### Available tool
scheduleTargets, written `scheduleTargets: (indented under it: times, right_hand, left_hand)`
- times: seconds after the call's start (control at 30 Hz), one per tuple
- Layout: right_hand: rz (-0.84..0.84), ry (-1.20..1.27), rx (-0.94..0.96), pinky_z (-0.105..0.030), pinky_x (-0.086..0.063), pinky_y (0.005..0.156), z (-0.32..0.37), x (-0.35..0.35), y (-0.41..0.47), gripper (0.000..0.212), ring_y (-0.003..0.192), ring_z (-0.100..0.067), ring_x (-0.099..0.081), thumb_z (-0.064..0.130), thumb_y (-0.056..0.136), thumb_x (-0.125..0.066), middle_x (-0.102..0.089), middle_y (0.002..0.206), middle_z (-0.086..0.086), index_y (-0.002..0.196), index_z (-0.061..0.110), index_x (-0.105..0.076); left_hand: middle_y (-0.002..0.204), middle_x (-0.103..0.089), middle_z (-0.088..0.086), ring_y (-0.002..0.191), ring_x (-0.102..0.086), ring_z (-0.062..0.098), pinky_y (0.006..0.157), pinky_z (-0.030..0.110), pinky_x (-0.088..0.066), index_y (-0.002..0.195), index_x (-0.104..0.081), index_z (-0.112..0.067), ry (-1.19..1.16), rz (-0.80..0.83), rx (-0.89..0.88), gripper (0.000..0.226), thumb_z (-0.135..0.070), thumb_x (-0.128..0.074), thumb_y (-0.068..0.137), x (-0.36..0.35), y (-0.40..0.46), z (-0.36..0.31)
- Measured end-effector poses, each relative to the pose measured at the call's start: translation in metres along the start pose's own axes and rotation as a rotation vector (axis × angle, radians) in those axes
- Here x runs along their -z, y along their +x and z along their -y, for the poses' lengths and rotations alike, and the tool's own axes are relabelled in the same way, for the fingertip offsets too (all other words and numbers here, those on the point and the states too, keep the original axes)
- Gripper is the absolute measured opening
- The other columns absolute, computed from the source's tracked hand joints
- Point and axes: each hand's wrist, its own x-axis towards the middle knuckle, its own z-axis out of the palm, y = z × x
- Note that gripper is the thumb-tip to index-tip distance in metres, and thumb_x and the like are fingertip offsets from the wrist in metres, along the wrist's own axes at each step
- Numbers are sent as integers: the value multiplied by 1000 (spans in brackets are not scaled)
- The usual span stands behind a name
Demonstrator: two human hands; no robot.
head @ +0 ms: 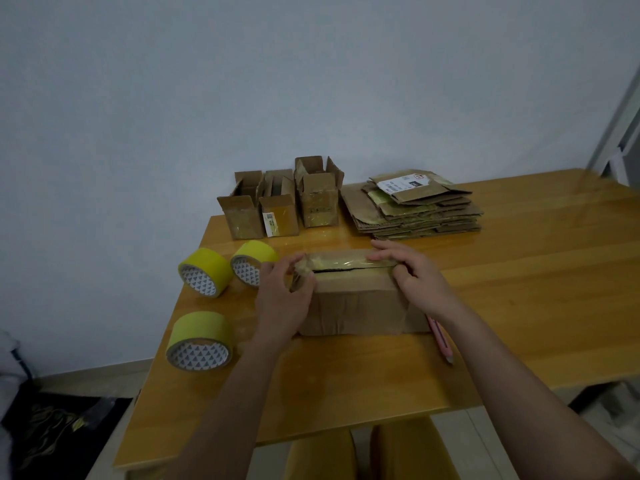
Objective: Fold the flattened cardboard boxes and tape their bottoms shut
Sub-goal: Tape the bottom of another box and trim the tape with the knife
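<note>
From the head view, a cardboard box (pixel 356 299) stands bottom-up at the centre of the wooden worktop (pixel 519 271), its two flaps meeting along a dark seam with a strip of clear tape (pixel 349 263) laid over it. The left hand (pixel 282 299) is at the box's 9 o'clock end, fingers (pixel 298 268) curled and pinching the loose, crumpled end of the tape at the corner. The right hand (pixel 412 271) is at the 3 o'clock end — fingers mostly straight and close together, lying flat on the tape and pressing it to the flap, thumb down the near side.

At 9 o'clock from the box lie three rolls of yellow tape (pixel 204 271), two near the hand and one toward 7 o'clock. At 12 o'clock, near the wall, three folded boxes (pixel 317 199) stand open side by side; at 1 o'clock sits a stack of flattened boxes (pixel 415 209). A pink knife (pixel 440 339) lies at 4 o'clock, just beside the box, partly hidden by the right forearm.
</note>
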Motion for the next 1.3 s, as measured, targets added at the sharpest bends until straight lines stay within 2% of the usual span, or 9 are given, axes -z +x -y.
scheduleTargets:
  times: [0.13, 0.2, 0.33, 0.47, 0.63, 0.77, 1.03, 1.17, 1.3]
  right_hand:
    - [-69, -58, 46, 1, -24, 97, -2, -2, 0, 39, 129, -2, -43, -4, 91, -48, -58, 133, 11, 107, 22, -74]
    - [-76, -78, 59, 4, -25, 96, -3, -1, 1, 37, 126, -2, -46, -3, 90, -50, -60, 131, 10, 105, 21, -76]
    - [-58, -111, 80, 0, -30, 98, -4, 0, 6, 35, 124, -2, -49, -3, 89, -52, -63, 129, 7, 103, 19, -76]
    - [-89, -81, 104, -3, -33, 99, -6, -2, 10, 37, 123, -5, -53, -5, 88, -51, -65, 125, 5, 98, 18, -77]
    - [-228, 95, 64, -26, -39, 109, -10, -16, 4, 34, 123, -8, -55, -4, 90, -52, -67, 123, 3, 91, 20, -76]
    - [-249, 207, -14, -19, -36, 104, -7, -22, 1, 19, 125, -3, -51, 18, 96, -58, -65, 124, 11, 96, 20, -77]
    - [-267, 226, -3, -8, -35, 102, -13, -24, 3, 24, 125, -3, -52, 15, 98, -54, -67, 122, 9, 92, 14, -77]
    - [-321, 218, 9, -10, -37, 102, -15, -29, 5, 27, 125, -7, -54, 13, 100, -52, -69, 120, 4, 89, 13, -77]
    - [-329, 37, 74, -28, -40, 109, -14, -30, 4, 30, 126, -12, -54, 25, 101, -48, -67, 123, -1, 96, 15, -76]
  left_hand:
    - [109, -43, -7, 99, -45, 6, 84, 28, -41, 120, -61, -26, 69, -69, 23, 28, -28, -61, 92, -1, -2, -1]
    - [106, -46, -7, 92, -45, 5, 79, 26, -38, 108, -64, -26, 82, -101, 28, 18, -32, -61, 92, -3, -2, -3]
    - [98, -55, -9, 86, -47, 3, 68, 22, -34, 91, -63, -30, 80, -182, 36, 5, -35, -63, 91, -7, 1, 0]
    - [90, -56, -14, 81, -49, 2, 60, 15, -30, 99, -57, -26, 22, -250, 135, 14, -23, -66, 90, -8, 1, 0]
    - [102, -57, -9, 92, -48, 3, 78, 22, -34, 121, -63, -34, -5, -246, 126, 30, -27, -64, 92, -10, 0, 3]
    - [104, -57, -7, 99, -51, 10, 85, 31, -41, 119, -68, -33, 65, -217, 55, 27, -37, -60, 93, -5, 1, 11]
    - [83, -63, -11, 83, -59, 8, 72, 27, -49, 109, -73, -18, -84, -193, 185, 28, -36, -67, 89, -1, 16, 15]
    - [88, -68, -4, 82, -59, 6, 74, 24, -47, 107, -74, -8, -87, -213, 181, 25, -25, -68, 90, -1, 19, 13]
    - [93, -71, -2, 80, -58, 5, 75, 23, -46, 108, -73, -7, -80, -212, 152, 24, -22, -67, 91, -1, 17, 10]
